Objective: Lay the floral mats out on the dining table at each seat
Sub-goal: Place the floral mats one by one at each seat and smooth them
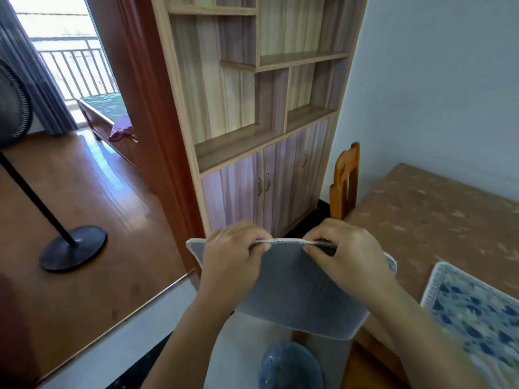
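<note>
Grey backing fills the nearest part of my view: a mat (297, 287) held up off the table with its underside toward me. Only a sliver of blue pattern peeks out at its right corner. My left hand (233, 254) and right hand (342, 251) both pinch its white-stitched top edge, fingers curled over the far side and thumbs on the near side. Under the right fingers a dark gap opens along the edge, and I cannot tell whether that is one mat or several stacked.

Below the mat sits a blurred blue rounded shape (290, 366) that I cannot identify. To the right, a floral mat (477, 313) lies flat on the dining table (435, 214), near its front edge. It is cut off by the frame and smeared by blur.

Further back, an orange wooden chair (344, 181) stands at the table's left end, with only its backrest showing. Behind it rises a wooden shelf cabinet (266, 108) with closed lower doors. On the left, a floor fan's black base (73, 247) rests on the wooden floor, its head cropped. Beyond the doorway, a balcony railing (78, 68) is washed out by daylight.
</note>
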Tool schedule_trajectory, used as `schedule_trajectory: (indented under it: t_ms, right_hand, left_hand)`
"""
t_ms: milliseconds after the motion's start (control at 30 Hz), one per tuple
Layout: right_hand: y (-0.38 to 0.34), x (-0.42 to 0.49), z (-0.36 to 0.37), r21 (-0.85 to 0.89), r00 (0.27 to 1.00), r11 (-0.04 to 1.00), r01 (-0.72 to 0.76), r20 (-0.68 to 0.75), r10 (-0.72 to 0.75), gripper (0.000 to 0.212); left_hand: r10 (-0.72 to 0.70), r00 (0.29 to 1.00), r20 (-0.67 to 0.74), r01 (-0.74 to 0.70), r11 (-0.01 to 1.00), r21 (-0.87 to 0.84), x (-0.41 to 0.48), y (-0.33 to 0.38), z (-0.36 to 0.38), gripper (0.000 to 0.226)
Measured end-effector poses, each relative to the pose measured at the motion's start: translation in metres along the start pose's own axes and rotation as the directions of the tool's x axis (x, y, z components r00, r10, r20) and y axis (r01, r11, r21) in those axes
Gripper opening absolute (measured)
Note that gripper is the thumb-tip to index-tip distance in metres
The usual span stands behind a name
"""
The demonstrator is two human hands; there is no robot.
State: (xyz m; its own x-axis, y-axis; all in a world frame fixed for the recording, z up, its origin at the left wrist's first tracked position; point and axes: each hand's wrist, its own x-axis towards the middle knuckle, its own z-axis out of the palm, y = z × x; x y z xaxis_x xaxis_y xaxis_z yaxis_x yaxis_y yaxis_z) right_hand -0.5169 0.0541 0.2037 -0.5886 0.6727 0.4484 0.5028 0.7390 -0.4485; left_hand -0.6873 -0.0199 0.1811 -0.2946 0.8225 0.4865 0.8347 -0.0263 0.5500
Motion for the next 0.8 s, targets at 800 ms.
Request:
schedule_trajectory:
  t_ms: [800]
  right_hand:
    - [-0.003, 0.232, 0.108, -0.188, 0.922, 0.952, -0.243, -0.351, 0.166, 0.019]
  left_hand:
    - [0.39, 0.916, 0.088, -0.365, 0.905, -0.219, 0.266, -0.174, 0.003, 0.013]
